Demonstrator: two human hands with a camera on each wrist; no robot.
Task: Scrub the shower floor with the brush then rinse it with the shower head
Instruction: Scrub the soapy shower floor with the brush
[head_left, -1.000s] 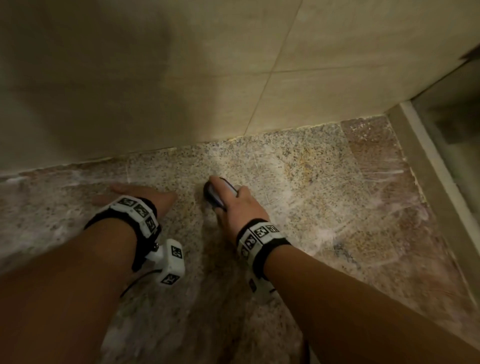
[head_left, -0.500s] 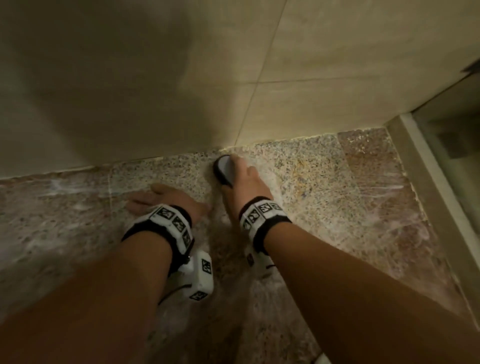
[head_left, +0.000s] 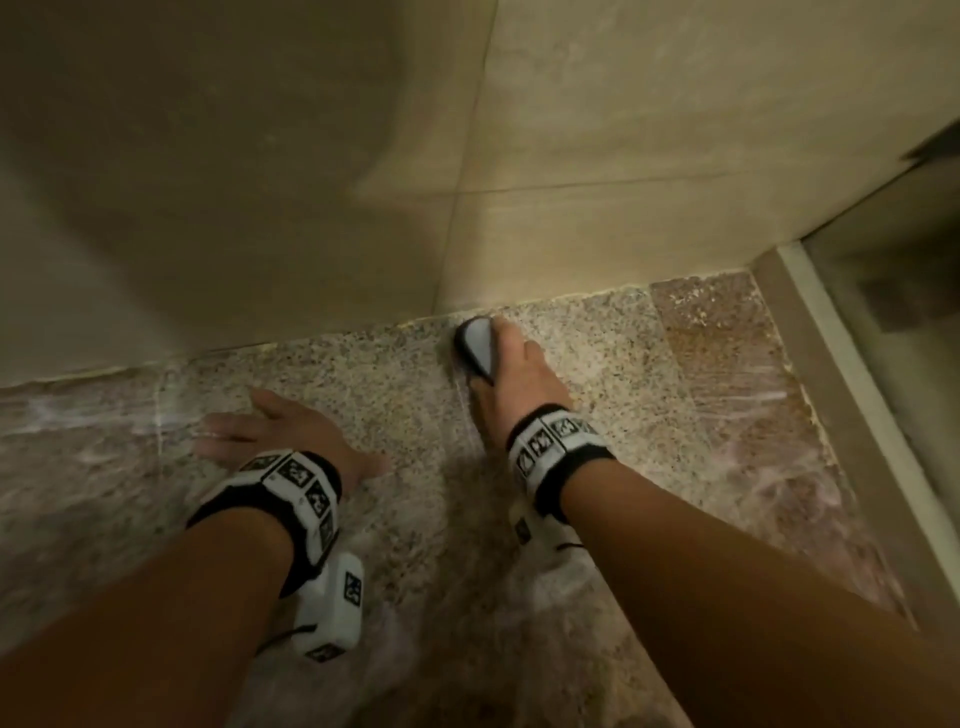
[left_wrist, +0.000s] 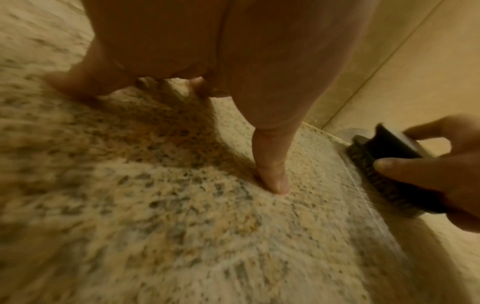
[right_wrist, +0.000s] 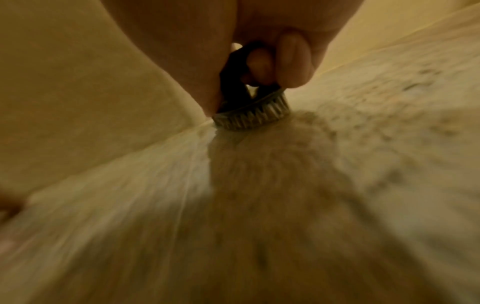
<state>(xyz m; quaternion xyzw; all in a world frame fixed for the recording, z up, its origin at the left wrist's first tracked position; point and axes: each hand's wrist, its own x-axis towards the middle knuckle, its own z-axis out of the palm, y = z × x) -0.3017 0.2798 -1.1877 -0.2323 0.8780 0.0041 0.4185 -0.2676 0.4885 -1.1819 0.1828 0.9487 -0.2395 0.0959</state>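
Down at the foot of the tiled wall, the right hand grips the brush, fingers curled through its dark handle; only the right wrist view shows that, and the bristles pressed on the shower floor. Left of the brush, the left hand lies flat, fingers straight. From the left wrist, the brush touches the wall's base.

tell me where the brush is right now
In the head view the brush sits bristles-down on the shower floor, at the foot of the wall, held by the right hand.
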